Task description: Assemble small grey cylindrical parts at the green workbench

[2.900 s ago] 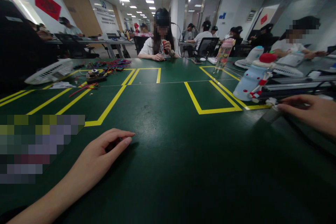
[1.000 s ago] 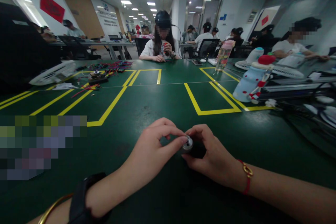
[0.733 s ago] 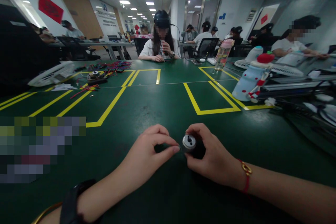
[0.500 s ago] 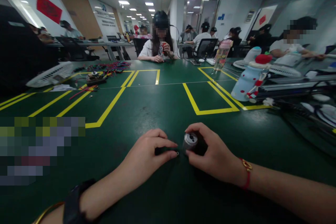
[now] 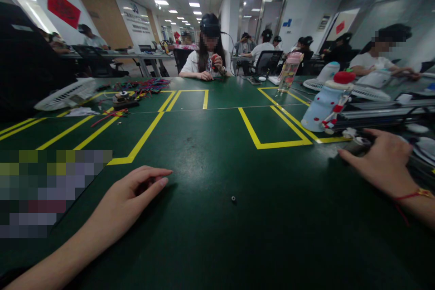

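My right hand (image 5: pixel 387 156) is at the right side of the table, its thumb and fingers around a short grey metal cylinder (image 5: pixel 357 146) that looks like a small motor. The fingers partly hide it, and it is beside a white crumpled bit (image 5: pixel 349 132). Over the left part of the table, my left hand (image 5: pixel 134 195) has its index finger stretched out and the thumb slightly apart, with nothing seen between them. A tiny dark round part with a pale centre (image 5: pixel 233 199) lies alone on the green tabletop (image 5: pixel 204 240), between the hands and touched by neither.
A blue bottle with a red top (image 5: pixel 321 104) stands near my right hand, by metal rails and cables. Farther back is a clear bottle (image 5: pixel 288 72). Wires (image 5: pixel 149 86) and a white fan (image 5: pixel 70 94) lie at the left. A person (image 5: pixel 207 54) sits opposite.
My right hand has carried the metal cylinder from the middle to the far right. My left hand has drawn back left, away from the tiny round part, which stays on the table.
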Action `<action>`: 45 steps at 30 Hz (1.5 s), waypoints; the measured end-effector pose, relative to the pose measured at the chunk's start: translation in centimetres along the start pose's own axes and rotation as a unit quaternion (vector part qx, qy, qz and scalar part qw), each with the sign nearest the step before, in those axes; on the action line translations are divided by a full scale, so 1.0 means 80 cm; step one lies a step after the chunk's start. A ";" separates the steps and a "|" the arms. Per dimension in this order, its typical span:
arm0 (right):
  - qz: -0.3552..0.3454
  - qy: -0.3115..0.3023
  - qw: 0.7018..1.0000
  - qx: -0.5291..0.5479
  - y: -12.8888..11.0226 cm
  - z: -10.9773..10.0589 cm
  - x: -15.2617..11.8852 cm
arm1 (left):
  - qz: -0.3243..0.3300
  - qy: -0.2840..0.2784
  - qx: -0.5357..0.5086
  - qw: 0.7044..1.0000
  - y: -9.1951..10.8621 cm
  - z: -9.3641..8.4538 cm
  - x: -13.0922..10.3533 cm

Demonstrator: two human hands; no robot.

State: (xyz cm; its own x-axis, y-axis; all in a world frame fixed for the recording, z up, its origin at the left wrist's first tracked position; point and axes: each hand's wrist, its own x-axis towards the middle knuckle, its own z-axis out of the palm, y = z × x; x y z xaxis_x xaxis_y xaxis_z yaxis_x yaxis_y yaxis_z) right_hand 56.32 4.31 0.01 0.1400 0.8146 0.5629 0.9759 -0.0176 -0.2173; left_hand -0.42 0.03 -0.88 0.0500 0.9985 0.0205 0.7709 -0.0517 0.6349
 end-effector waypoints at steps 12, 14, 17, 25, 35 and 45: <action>-0.255 -0.299 0.885 0.249 -0.287 0.014 -0.074 | 0.010 0.013 0.009 1.000 0.010 -0.001 -0.004; -0.236 -0.256 0.911 0.224 -0.256 0.009 -0.054 | 0.014 0.018 0.010 1.000 0.011 0.000 -0.004; -0.168 -0.117 0.972 0.116 -0.171 -0.011 -0.012 | 0.014 0.020 0.009 1.000 0.011 0.002 -0.003; 0.136 -0.146 0.970 -0.136 -0.012 -0.053 0.036 | 0.003 0.011 -0.006 1.000 0.012 0.004 -0.004; 0.213 -0.125 0.963 -0.109 -0.009 -0.049 0.038 | -0.008 0.014 -0.002 1.000 0.006 0.003 -0.005; 0.309 -0.097 0.943 0.075 -0.006 -0.046 0.034 | 0.000 0.016 -0.003 1.000 0.010 0.003 -0.005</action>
State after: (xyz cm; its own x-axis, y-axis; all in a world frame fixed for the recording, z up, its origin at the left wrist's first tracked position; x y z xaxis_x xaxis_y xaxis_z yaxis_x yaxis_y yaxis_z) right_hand 56.85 4.36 4.60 0.6264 0.7670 0.1391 0.6815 -0.4523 -0.5752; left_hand 0.35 -0.42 -0.57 0.0302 0.9985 0.0449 0.7675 -0.0520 0.6389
